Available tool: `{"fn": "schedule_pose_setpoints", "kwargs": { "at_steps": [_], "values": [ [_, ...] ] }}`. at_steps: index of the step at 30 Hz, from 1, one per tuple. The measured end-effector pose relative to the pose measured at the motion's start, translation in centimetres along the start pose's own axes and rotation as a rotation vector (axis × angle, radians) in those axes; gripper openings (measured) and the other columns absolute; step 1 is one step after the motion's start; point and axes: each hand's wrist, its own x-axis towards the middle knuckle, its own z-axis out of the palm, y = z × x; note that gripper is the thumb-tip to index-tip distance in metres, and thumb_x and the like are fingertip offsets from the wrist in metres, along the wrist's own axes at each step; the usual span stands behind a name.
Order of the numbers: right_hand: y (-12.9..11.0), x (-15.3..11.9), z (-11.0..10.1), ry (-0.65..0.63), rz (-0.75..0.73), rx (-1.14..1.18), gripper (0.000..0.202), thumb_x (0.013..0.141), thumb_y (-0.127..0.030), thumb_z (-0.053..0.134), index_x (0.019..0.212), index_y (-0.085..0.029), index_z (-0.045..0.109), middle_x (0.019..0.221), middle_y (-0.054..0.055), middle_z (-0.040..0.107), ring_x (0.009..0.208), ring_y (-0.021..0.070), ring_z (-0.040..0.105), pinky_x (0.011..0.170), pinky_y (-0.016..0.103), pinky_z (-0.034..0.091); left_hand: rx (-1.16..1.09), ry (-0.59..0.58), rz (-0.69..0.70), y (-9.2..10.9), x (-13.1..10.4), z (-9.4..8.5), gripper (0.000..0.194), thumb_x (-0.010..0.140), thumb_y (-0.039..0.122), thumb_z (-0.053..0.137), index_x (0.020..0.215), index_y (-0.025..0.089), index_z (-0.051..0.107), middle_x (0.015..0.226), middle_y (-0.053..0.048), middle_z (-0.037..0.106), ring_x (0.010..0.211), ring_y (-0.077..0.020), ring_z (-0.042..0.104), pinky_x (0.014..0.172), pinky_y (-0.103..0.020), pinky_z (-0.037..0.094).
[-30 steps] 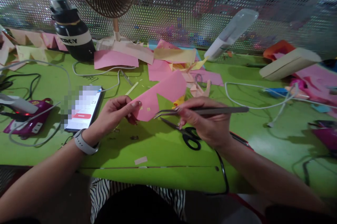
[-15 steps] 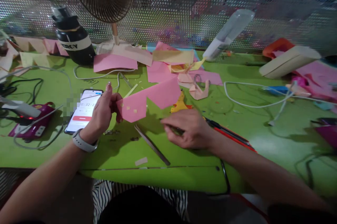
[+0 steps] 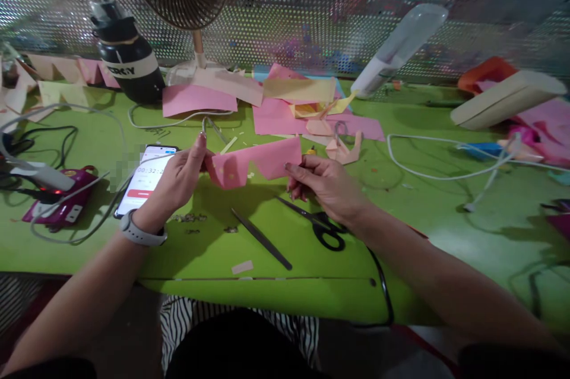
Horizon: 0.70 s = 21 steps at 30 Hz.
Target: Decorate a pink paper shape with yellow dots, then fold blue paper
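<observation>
A pink paper piece with a notch in its lower edge is held up over the green table. My left hand pinches its left end, and my right hand grips its right end between thumb and fingers. Black-handled scissors lie just below my right hand, blades pointing left. Metal tweezers rest at a slant nearer the front edge. Small metal bits are scattered by my left wrist.
A lit phone lies beside my left hand. Behind stand a black bottle and a fan. Pink papers and a clear bottle are at the back. Cables cross both sides of the green table.
The scissors now lie on the table, out of my right hand, which has taken hold of the paper's right end. The paper is folded or tilted more.
</observation>
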Motion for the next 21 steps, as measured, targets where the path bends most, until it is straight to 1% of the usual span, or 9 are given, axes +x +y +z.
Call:
{"fn": "schedule_pose_setpoints", "kwargs": {
  "at_steps": [2,4,5,9,12,14,17,19,21],
  "values": [
    [-0.1,0.0,0.2,0.009,0.009,0.027,0.037,0.063,-0.047,0.084,0.072,-0.016,0.065,0.055,-0.003,0.064,0.041,0.0062,0.057,0.037,0.016,0.041,0.089,0.116,0.083,0.1,0.1,0.0,0.062,0.098,0.060,0.029,0.078,0.017,0.069,0.098,-0.011,0.069,0.086,-0.0171,0.064,0.078,-0.029,0.050],
    [-0.2,0.1,0.5,0.009,0.022,0.042,0.039,0.062,-0.047,0.085,0.071,-0.016,0.065,0.054,-0.003,0.064,0.039,0.0061,0.056,0.037,0.016,0.041,0.137,0.142,0.149,0.7,0.1,-0.2,0.059,0.099,0.056,0.030,0.082,0.016,0.070,0.109,-0.011,0.068,0.095,-0.0184,0.063,0.081,-0.030,0.049],
    [-0.2,0.1,0.7,0.004,0.028,0.042,0.039,0.061,-0.047,0.085,0.070,-0.016,0.064,0.054,-0.003,0.064,0.039,0.0062,0.056,0.037,0.016,0.041,0.164,0.115,0.178,1.1,0.1,-0.3,0.056,0.099,0.055,0.032,0.084,0.016,0.070,0.107,-0.011,0.068,0.093,-0.0186,0.063,0.080,-0.031,0.049],
    [0.0,-0.1,1.3,-0.041,0.019,0.018,0.039,0.065,-0.048,0.083,0.070,-0.016,0.063,0.056,-0.002,0.066,0.042,0.0078,0.060,0.039,0.017,0.044,0.288,-0.075,0.244,2.7,0.0,-0.6,0.038,0.096,0.045,0.047,0.084,0.017,0.070,0.078,-0.005,0.068,0.072,-0.0160,0.061,0.075,-0.031,0.048],
    [0.1,-0.4,1.5,-0.085,0.011,-0.017,0.038,0.069,-0.048,0.080,0.068,-0.016,0.062,0.060,0.000,0.068,0.046,0.0090,0.063,0.042,0.017,0.045,0.238,-0.201,0.201,3.0,0.4,-0.7,0.025,0.091,0.039,0.056,0.092,0.019,0.071,0.081,-0.004,0.070,0.071,-0.0155,0.061,0.066,-0.028,0.047],
    [-0.3,-0.5,1.2,-0.121,0.011,-0.068,0.037,0.072,-0.050,0.078,0.071,-0.016,0.063,0.064,0.002,0.070,0.050,0.0100,0.065,0.043,0.017,0.046,0.200,-0.278,0.162,2.8,0.9,-0.8,0.023,0.088,0.039,0.060,0.093,0.020,0.071,0.081,-0.004,0.071,0.069,-0.0148,0.061,0.060,-0.026,0.045],
    [-2.1,-0.6,-0.6,-0.171,-0.042,-0.257,0.036,0.078,-0.050,0.072,0.090,-0.016,0.068,0.076,0.005,0.074,0.056,0.0120,0.067,0.049,0.021,0.050,0.100,-0.410,0.097,2.4,1.8,-1.4,0.024,0.086,0.041,0.061,0.090,0.020,0.071,0.080,-0.004,0.071,0.066,-0.0134,0.061,0.058,-0.024,0.045],
    [-3.7,-0.8,-2.6,-0.136,-0.137,-0.479,0.037,0.082,-0.046,0.067,0.104,-0.016,0.069,0.084,0.007,0.075,0.064,0.0140,0.069,0.058,0.027,0.054,0.055,-0.485,0.061,2.2,2.4,-1.8,0.023,0.085,0.042,0.062,0.089,0.021,0.070,0.081,-0.003,0.070,0.067,-0.0130,0.061,0.058,-0.023,0.046],
    [-5.1,-1.1,-5.0,-0.071,-0.261,-0.776,0.035,0.083,-0.042,0.064,0.105,-0.016,0.070,0.090,0.009,0.075,0.074,0.0180,0.069,0.067,0.032,0.055,0.061,-0.514,0.036,2.0,3.1,-2.2,0.022,0.083,0.042,0.063,0.088,0.021,0.070,0.079,-0.003,0.070,0.066,-0.0124,0.060,0.057,-0.022,0.045]
  ]
}}
